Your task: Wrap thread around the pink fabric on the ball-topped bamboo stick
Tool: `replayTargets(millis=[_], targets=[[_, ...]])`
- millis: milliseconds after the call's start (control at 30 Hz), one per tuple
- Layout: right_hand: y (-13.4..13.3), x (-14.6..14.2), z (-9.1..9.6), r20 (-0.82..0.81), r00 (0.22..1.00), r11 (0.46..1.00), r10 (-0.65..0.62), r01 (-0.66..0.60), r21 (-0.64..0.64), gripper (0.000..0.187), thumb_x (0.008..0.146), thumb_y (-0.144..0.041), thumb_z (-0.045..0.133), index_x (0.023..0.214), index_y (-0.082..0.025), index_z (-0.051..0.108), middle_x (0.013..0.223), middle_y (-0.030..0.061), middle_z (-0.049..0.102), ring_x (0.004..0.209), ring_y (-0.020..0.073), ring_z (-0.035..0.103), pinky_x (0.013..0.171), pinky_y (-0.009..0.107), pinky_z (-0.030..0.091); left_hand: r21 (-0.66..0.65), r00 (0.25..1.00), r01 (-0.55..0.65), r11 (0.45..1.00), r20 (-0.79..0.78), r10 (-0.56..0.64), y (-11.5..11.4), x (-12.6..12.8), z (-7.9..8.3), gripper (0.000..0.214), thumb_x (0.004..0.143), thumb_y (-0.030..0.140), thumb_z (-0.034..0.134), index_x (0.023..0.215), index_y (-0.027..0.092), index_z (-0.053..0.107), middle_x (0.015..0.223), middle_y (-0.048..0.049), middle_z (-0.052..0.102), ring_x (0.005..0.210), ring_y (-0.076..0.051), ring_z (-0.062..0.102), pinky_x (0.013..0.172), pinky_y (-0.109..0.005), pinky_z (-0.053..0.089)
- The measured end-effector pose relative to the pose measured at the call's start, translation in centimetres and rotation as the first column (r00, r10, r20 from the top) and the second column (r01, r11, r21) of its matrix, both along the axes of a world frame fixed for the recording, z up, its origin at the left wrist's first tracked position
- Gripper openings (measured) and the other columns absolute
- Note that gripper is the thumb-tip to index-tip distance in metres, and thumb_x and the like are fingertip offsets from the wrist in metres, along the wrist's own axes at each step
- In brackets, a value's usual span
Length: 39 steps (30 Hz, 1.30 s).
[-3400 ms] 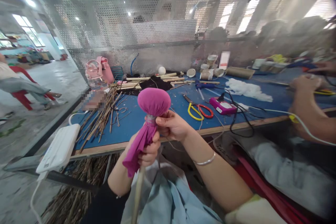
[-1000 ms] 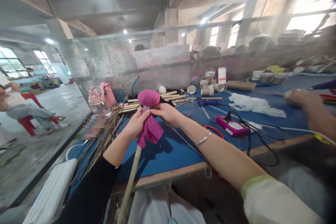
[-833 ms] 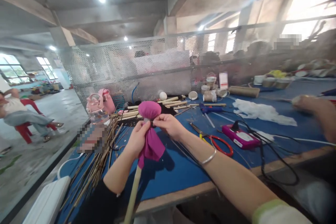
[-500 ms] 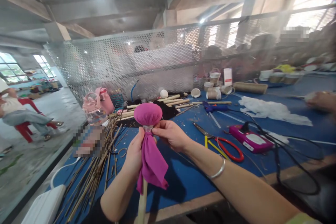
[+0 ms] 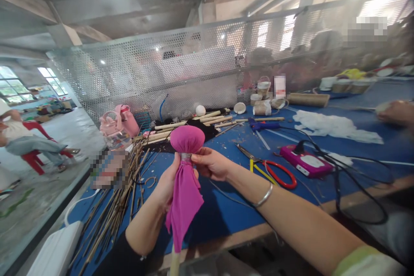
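Note:
I hold up a stick [image 5: 174,263] topped with a round ball wrapped in magenta cloth [image 5: 187,139], the loose cloth hanging down below a wire-bound neck. My left hand [image 5: 168,181] is closed round the cloth and stick just under the neck. The fingers of my right hand [image 5: 210,163] pinch the neck from the right side, where a thin wire winds round it. A silver bangle sits on my right wrist.
The blue table [image 5: 226,207] carries a heap of thin sticks [image 5: 119,198], scissors with red and yellow handles [image 5: 268,170], a pink device with black cables [image 5: 307,164], white stuffing [image 5: 336,127], a pink bottle [image 5: 118,127]. Another person's hand [image 5: 396,112] works at the right. A perforated screen stands behind.
The cloth-topped stick has come closer and a little lower over the table. Both hands keep their hold at the neck; the view has tilted slightly down.

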State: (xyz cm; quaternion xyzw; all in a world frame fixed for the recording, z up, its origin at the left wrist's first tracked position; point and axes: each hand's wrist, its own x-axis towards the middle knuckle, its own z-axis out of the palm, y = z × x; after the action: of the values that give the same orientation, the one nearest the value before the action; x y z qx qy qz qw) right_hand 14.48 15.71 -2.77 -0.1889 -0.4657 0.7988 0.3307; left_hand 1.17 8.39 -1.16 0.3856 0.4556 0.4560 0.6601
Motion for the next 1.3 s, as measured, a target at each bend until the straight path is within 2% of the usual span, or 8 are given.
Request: replayTargets(millis=[167,233,300,467,700,867,1033,1300], targets=[[0.6,0.0,-0.6,0.048,0.997,0.998,-0.065,0.065,-0.003,0.037,0.057,-0.036,0.08,0.07,-0.015,0.052,0.039,-0.0118,0.036,0.03,0.0012,0.02,0.03,0.015,0.013,0.209,0.942,-0.069,0.975,-0.309,0.133,1.6,-0.9,-1.8,0.058,0.076,0.067,0.045,0.067,0.013,0.066,0.062,-0.0084,0.066,0.056,-0.018,0.059,0.055,-0.028,0.044],[1.0,-0.2,-0.7,0.079,0.988,0.991,-0.131,0.131,0.005,0.036,0.058,-0.034,0.079,0.066,-0.015,0.051,0.037,-0.0126,0.032,0.03,0.0003,0.016,0.029,0.015,0.007,0.45,0.793,-0.208,0.868,-0.442,0.419,2.6,-1.7,-2.3,0.05,0.076,0.062,0.051,0.063,0.015,0.063,0.063,-0.0066,0.064,0.062,-0.018,0.059,0.057,-0.026,0.042],[1.1,-0.5,-0.8,0.104,0.983,0.988,-0.151,0.152,0.001,0.033,0.061,-0.034,0.078,0.065,-0.014,0.051,0.036,-0.0123,0.032,0.03,0.0,0.014,0.029,0.016,0.005,0.503,0.761,-0.34,0.794,-0.349,0.547,3.5,-2.3,-2.6,0.048,0.078,0.061,0.049,0.076,0.015,0.064,0.073,-0.0071,0.066,0.071,-0.018,0.061,0.062,-0.026,0.044],[0.6,-1.3,-0.8,0.109,0.971,0.977,-0.214,0.215,0.009,0.022,0.069,-0.026,0.072,0.068,-0.012,0.056,0.037,-0.0082,0.043,0.028,0.0008,0.022,0.028,0.017,0.012,0.255,0.969,-0.19,0.948,-0.104,0.222,3.5,-1.7,-2.5,0.052,0.076,0.063,0.051,0.09,0.013,0.061,0.072,-0.0066,0.067,0.059,-0.015,0.06,0.056,-0.026,0.043],[0.2,-1.6,-0.8,0.092,0.964,0.968,-0.25,0.252,-0.01,0.018,0.067,-0.023,0.073,0.068,-0.01,0.061,0.056,0.0024,0.063,0.049,0.0106,0.056,0.052,0.023,0.047,0.186,0.991,-0.019,0.982,-0.123,0.042,1.4,0.3,-1.9,0.043,0.073,0.03,0.068,0.112,0.018,0.055,0.087,-0.0047,0.069,0.066,-0.015,0.063,0.067,-0.029,0.05],[0.1,-0.4,0.7,0.008,0.978,0.955,-0.21,0.204,0.216,0.023,0.064,-0.028,0.075,0.075,-0.011,0.065,0.059,-0.0019,0.061,0.051,0.0063,0.051,0.05,0.018,0.04,0.423,0.92,-0.211,0.881,-0.219,0.325,-0.1,1.0,-1.2,0.037,0.082,0.028,0.055,0.118,0.021,0.051,0.104,-0.0046,0.065,0.087,-0.016,0.061,0.083,-0.029,0.045],[-4.0,2.0,3.6,0.095,0.965,0.881,-0.243,0.179,0.438,0.019,0.065,-0.027,0.072,0.065,-0.011,0.062,0.041,-0.0088,0.042,0.036,0.0011,0.027,0.036,0.018,0.018,0.564,0.759,-0.155,0.811,-0.457,0.464,-3.9,0.8,-0.2,0.031,0.086,0.041,0.048,0.107,0.018,0.053,0.094,-0.0038,0.064,0.082,-0.016,0.057,0.079,-0.029,0.042],[-10.7,3.7,4.7,-0.016,0.982,0.967,-0.187,0.186,0.176,0.032,0.06,-0.035,0.076,0.063,-0.015,0.052,0.039,-0.0118,0.03,0.033,0.0009,0.017,0.033,0.017,0.009,0.648,0.718,-0.166,0.743,-0.437,0.542,-8.9,2.8,0.6,0.028,0.087,0.038,0.048,0.106,0.019,0.055,0.09,-0.0024,0.063,0.08,-0.015,0.054,0.076,-0.026,0.039]])
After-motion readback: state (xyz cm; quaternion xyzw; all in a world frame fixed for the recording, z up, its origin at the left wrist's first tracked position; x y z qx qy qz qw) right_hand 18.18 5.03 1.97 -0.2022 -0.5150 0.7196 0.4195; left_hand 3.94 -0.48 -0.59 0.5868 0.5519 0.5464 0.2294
